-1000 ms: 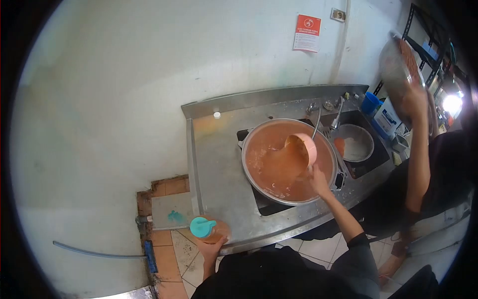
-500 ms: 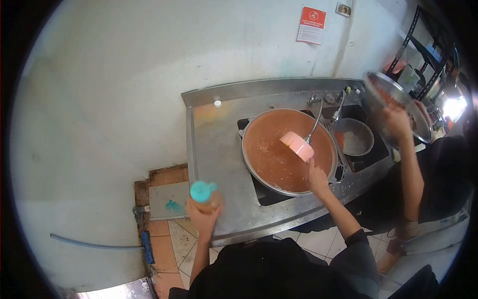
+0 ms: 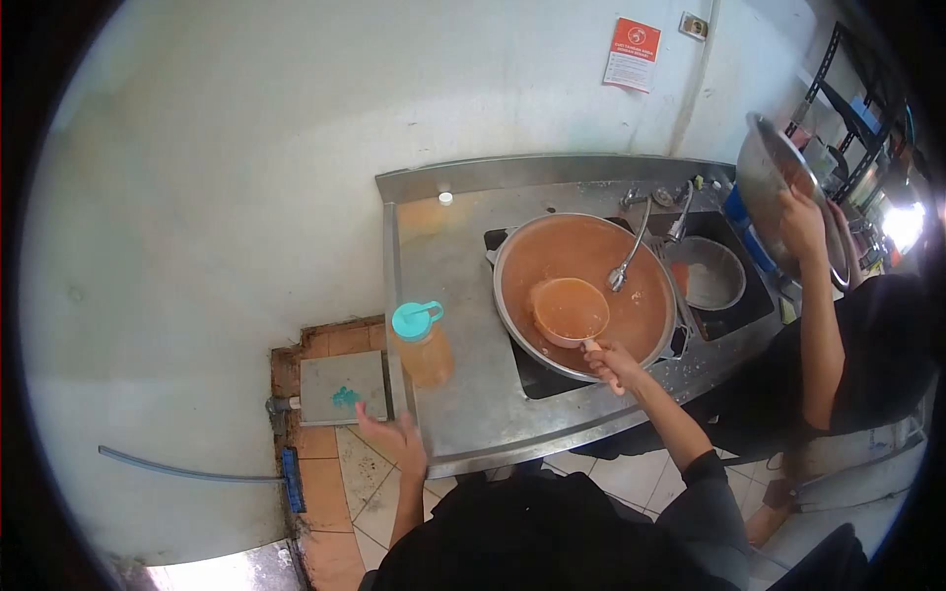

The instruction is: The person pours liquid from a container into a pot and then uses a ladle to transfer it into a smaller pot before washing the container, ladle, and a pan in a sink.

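Observation:
My right hand grips the handle of a pink dipper, which is full of brownish liquid and sits in the large round metal basin. The same cloudy brown liquid fills that basin. My left hand is empty with fingers spread, just below a clear bottle with a turquoise lid. The bottle stands on the left part of the steel counter, apart from the hand. A flexible faucet hangs over the basin.
At the right, a co-worker's hand holds a large metal bowl tilted on edge. A smaller metal bowl sits in the right sink. A white cap lies at the counter's back left. A black shelf rack stands beyond.
My left hand has let go of the bottle and moved down from it. The dipper has lowered into the basin's liquid and filled. The co-worker's bowl is tilted more steeply.

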A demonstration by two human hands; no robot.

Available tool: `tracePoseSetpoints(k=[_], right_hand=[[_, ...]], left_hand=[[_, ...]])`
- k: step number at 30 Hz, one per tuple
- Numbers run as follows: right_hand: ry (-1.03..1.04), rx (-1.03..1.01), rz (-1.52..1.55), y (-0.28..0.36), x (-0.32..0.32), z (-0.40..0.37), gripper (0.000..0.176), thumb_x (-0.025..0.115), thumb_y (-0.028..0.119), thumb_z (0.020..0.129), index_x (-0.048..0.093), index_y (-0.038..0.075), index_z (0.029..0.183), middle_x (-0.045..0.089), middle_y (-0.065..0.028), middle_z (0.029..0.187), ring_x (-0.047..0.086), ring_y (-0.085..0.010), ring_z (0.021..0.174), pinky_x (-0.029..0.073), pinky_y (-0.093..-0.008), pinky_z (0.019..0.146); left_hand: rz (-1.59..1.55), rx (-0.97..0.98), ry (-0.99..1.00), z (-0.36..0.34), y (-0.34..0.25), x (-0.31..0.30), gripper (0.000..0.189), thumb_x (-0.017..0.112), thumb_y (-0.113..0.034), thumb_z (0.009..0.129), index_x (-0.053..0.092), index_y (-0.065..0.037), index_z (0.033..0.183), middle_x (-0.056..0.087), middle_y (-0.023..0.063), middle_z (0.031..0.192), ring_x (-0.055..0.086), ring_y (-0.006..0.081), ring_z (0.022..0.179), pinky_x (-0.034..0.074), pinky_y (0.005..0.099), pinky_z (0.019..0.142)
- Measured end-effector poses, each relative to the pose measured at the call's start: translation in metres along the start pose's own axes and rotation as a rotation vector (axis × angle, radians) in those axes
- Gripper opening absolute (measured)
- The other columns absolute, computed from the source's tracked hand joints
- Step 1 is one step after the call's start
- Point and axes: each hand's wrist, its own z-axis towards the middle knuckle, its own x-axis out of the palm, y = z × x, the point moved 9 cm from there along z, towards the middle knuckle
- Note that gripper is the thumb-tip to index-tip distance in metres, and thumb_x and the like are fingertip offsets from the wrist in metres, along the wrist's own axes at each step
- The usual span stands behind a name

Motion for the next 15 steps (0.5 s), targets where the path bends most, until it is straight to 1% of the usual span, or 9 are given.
tracePoseSetpoints(k=[2,3,5,6,8,9,11,15], right_hand=[[-0.054,-0.041,-0.005,0.012,0.005,-0.016,0.016,0.055,0.002,0.079,0.051,0.002,0.094,0.045,0.0007,0.058,0.035,-0.0022,0.038,0.024,-0.0167,0.030],[-0.056,-0.039,-0.006,0.017,0.010,-0.025,0.016,0.055,0.002,0.079,0.051,0.002,0.094,0.045,0.0007,0.058,0.035,-0.0022,0.038,0.024,-0.0167,0.030],[-0.026,-0.046,-0.043,0.028,0.022,-0.041,0.016,0.055,0.002,0.079,0.051,0.003,0.095,0.045,0.0007,0.060,0.034,-0.0020,0.038,0.024,-0.0165,0.031],[-0.028,-0.044,-0.045,0.032,0.027,-0.049,0.016,0.055,0.002,0.079,0.051,0.003,0.095,0.045,0.0007,0.060,0.034,-0.0020,0.038,0.024,-0.0165,0.031],[-0.005,-0.008,0.003,0.036,0.040,-0.063,0.018,0.054,0.002,0.079,0.051,0.003,0.096,0.045,0.0010,0.059,0.033,-0.0019,0.038,0.023,-0.0168,0.031],[-0.008,-0.005,0.004,0.036,0.044,-0.068,0.018,0.054,0.002,0.079,0.051,0.003,0.096,0.045,0.0010,0.059,0.033,-0.0019,0.038,0.023,-0.0168,0.031],[-0.009,0.017,0.016,0.033,0.053,-0.076,0.020,0.054,0.002,0.079,0.050,0.004,0.098,0.044,0.0014,0.059,0.033,-0.0020,0.038,0.022,-0.0172,0.031],[-0.021,-0.015,0.003,0.032,0.079,-0.101,0.025,0.053,0.001,0.078,0.048,0.004,0.103,0.042,0.0018,0.058,0.031,-0.0022,0.038,0.020,-0.0172,0.032]], left_hand=[[-0.043,0.056,-0.045,-0.017,0.010,-0.019,0.072,0.044,-0.037,0.088,0.010,0.008,0.133,0.015,0.0236,0.137,0.016,0.0341,0.128,0.009,0.0444,0.106],[-0.044,0.054,-0.044,-0.023,0.014,-0.024,0.072,0.044,-0.037,0.088,0.010,0.008,0.133,0.015,0.0236,0.137,0.016,0.0341,0.128,0.009,0.0444,0.106],[-0.093,0.068,-0.099,-0.034,0.016,-0.038,0.069,0.036,-0.040,0.090,0.012,0.010,0.132,0.015,0.0245,0.136,0.015,0.0349,0.128,0.008,0.0450,0.105],[-0.094,0.064,-0.098,-0.039,0.018,-0.041,0.069,0.036,-0.040,0.090,0.012,0.010,0.132,0.015,0.0245,0.136,0.015,0.0349,0.128,0.008,0.0450,0.105],[0.041,0.001,-0.029,-0.046,0.027,-0.040,0.068,0.035,-0.040,0.090,0.014,0.010,0.131,0.016,0.0258,0.135,0.015,0.0365,0.128,0.008,0.0474,0.105],[0.041,-0.002,-0.026,-0.050,0.032,-0.039,0.068,0.035,-0.040,0.090,0.014,0.010,0.131,0.016,0.0258,0.135,0.015,0.0365,0.128,0.008,0.0474,0.105],[0.154,0.068,0.035,-0.054,0.036,-0.029,0.066,0.036,-0.039,0.090,0.016,0.010,0.131,0.018,0.0266,0.134,0.014,0.0401,0.127,0.009,0.0502,0.103],[0.190,0.119,0.088,-0.049,0.020,-0.023,0.061,0.036,-0.034,0.090,0.019,0.008,0.131,0.021,0.0256,0.133,0.016,0.0397,0.126,0.011,0.0487,0.103]])
